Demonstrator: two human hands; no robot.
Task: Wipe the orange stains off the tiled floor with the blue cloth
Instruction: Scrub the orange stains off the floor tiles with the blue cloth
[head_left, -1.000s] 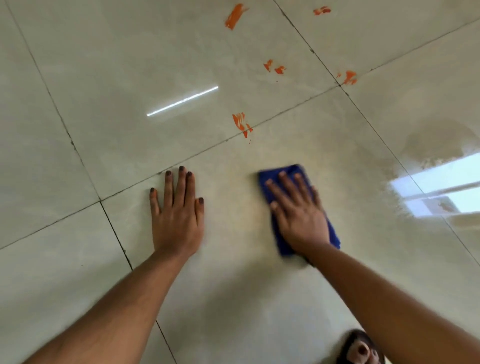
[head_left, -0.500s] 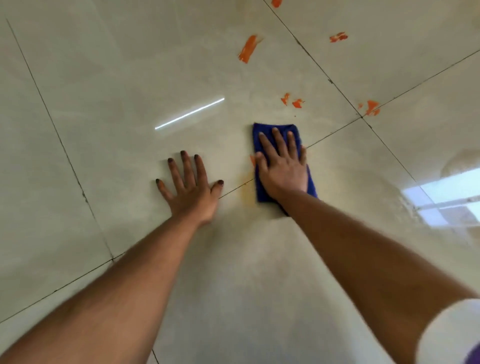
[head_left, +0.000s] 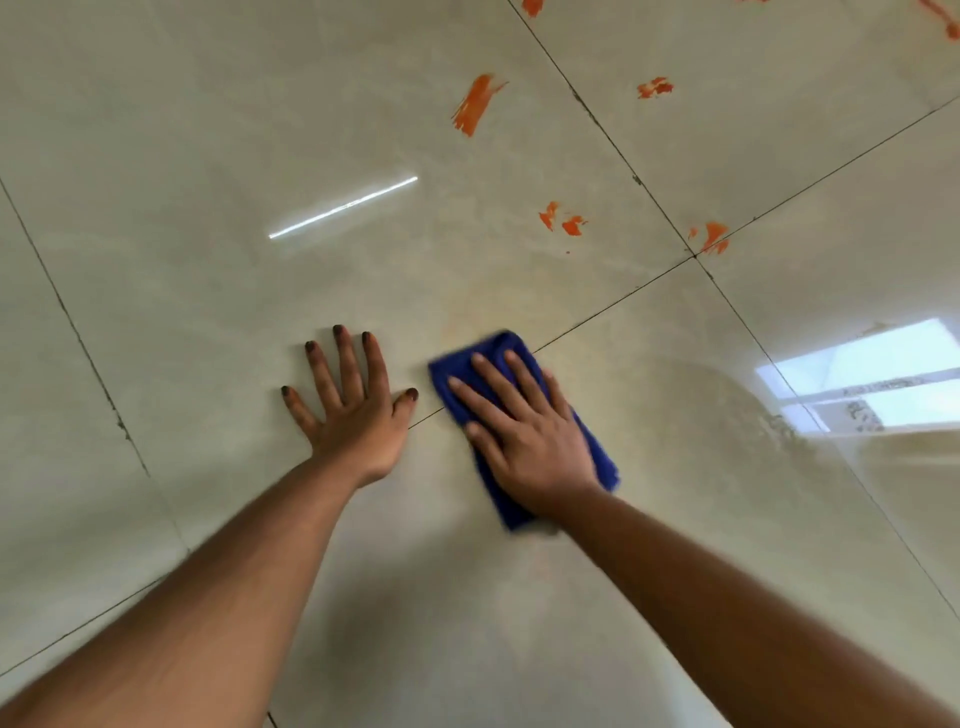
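Observation:
My right hand (head_left: 524, 426) lies flat with straight fingers on the folded blue cloth (head_left: 597, 457), pressing it to the glossy beige tiled floor (head_left: 208, 156) across a grout line. My left hand (head_left: 353, 405) is spread flat on the floor just left of the cloth, fingers apart. Beyond the cloth are orange stains: a long streak (head_left: 475, 104), a pair of small blotches (head_left: 561, 218), a smear at the tile corner (head_left: 712, 238) and a small mark (head_left: 655, 87). A faint orange haze (head_left: 457, 322) shows just beyond the cloth.
Dark grout lines cross the floor, meeting at a corner (head_left: 695, 255). More orange marks sit at the top edge (head_left: 531, 6) and top right (head_left: 943, 21). A bright window reflection (head_left: 857, 384) lies on the right tiles.
My right hand has drawn the cloth back toward me across the grout line. The orange stain it covered is gone, leaving a faint haze. My left hand has stayed planted.

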